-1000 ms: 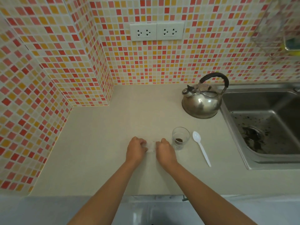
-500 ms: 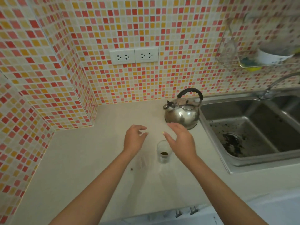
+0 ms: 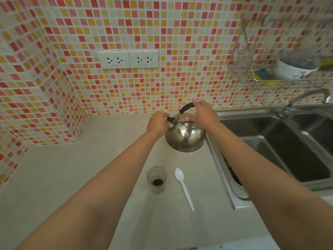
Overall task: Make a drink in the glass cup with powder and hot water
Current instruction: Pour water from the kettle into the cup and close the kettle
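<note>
I've got a broad bare stretch of beige countertop (image 3: 59, 177) on the left, wide open for a hand right up to the red and orange mosaic-tiled wall (image 3: 36, 98). Down the middle it's tighter: the small clear glass cup (image 3: 156, 179) and the white plastic spoon (image 3: 183, 186) lie just beside each other, a narrow lane between them. Ahead, the rounded steel kettle (image 3: 185, 136) blocks the way to the back wall, touching the raised rim of the stainless sink (image 3: 221, 159) on the right. Both forearms bracket that middle lane.

Both forearms bare, no sleeves; hands (image 3: 157, 122) bare, no gloves, rings, watch.
</note>
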`<move>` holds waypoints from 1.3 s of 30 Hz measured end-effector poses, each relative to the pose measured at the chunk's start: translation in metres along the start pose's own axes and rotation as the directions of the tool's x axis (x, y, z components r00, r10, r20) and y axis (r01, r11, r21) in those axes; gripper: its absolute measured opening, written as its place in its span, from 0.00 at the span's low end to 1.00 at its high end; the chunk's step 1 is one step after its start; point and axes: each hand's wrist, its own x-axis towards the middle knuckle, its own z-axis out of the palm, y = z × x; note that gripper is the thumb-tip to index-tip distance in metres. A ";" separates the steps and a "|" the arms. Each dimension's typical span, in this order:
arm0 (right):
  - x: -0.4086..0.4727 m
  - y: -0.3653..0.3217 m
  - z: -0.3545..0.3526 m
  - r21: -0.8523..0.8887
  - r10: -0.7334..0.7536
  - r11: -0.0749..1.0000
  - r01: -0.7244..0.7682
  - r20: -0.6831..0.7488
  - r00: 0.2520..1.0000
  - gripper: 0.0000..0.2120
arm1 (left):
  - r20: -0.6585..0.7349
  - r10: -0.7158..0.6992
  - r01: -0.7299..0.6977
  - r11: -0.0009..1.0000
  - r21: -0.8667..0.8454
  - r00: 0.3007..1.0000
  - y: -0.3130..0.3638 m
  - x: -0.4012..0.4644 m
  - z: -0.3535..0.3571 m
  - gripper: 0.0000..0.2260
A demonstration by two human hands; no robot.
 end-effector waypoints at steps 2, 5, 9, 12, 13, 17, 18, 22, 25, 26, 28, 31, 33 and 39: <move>0.015 0.004 0.002 -0.040 -0.046 0.998 0.046 0.007 0.999 0.31 | 0.022 -0.012 0.012 0.999 0.034 1.000 0.003 0.011 0.008 0.18; 0.034 0.007 0.006 -0.085 -0.108 0.990 0.113 0.060 0.992 0.31 | 0.037 -0.025 0.021 0.995 0.095 0.999 0.005 0.020 0.015 0.17; 0.053 0.011 0.010 -0.108 -0.148 0.980 0.166 0.155 0.977 0.25 | 0.024 -0.063 0.060 0.991 0.118 0.998 0.006 0.029 0.022 0.15; 0.064 0.014 0.009 -0.048 -0.177 0.981 0.187 0.168 0.970 0.20 | 0.011 -0.099 0.097 0.990 0.101 0.995 0.006 0.033 0.027 0.12; 0.067 0.015 0.008 -0.003 -0.188 0.981 0.192 0.176 0.966 0.19 | 0.006 -0.107 0.106 0.990 0.097 0.994 0.007 0.034 0.027 0.10; 0.073 0.020 0.001 0.168 -0.219 0.969 0.182 0.239 0.946 0.15 | 0.011 -0.132 0.130 0.987 0.095 0.991 0.010 0.035 0.025 0.08; 0.072 0.020 0.000 0.196 -0.228 0.964 0.182 0.242 0.943 0.15 | 0.015 -0.134 0.132 0.986 0.098 0.991 0.011 0.035 0.025 0.08; 0.063 0.019 -0.002 0.264 -0.257 0.945 0.191 0.246 0.935 0.14 | 0.023 -0.122 0.118 0.985 0.122 0.992 0.008 0.032 0.021 0.08; 0.055 0.018 -0.006 0.284 -0.256 0.941 0.185 0.236 0.937 0.17 | 0.046 -0.095 0.089 0.989 0.114 0.994 0.005 0.027 0.015 0.08; 0.053 0.017 -0.007 0.288 -0.262 0.938 0.192 0.229 0.937 0.17 | 0.048 -0.081 0.076 0.991 0.109 0.996 0.005 0.025 0.013 0.09; 0.047 0.017 -0.014 0.300 -0.283 0.929 0.216 0.202 0.938 0.15 | 0.040 -0.050 0.046 0.994 0.096 0.998 0.007 0.020 0.007 0.09; 0.039 0.016 -0.029 0.292 -0.298 0.925 0.244 0.155 0.942 0.15 | 0.013 -0.014 0.014 0.998 0.061 1.000 0.011 0.011 -0.007 0.12; 0.034 0.014 -0.042 0.277 -0.322 0.920 0.279 0.122 0.939 0.15 | 0.011 0.022 -0.022 0.997 0.070 1.000 0.015 0.004 -0.019 0.12; 0.008 0.003 -0.080 0.234 -0.405 0.893 0.384 0.045 0.913 0.13 | 0.027 0.165 -0.168 0.977 0.135 0.986 0.031 -0.026 -0.050 0.12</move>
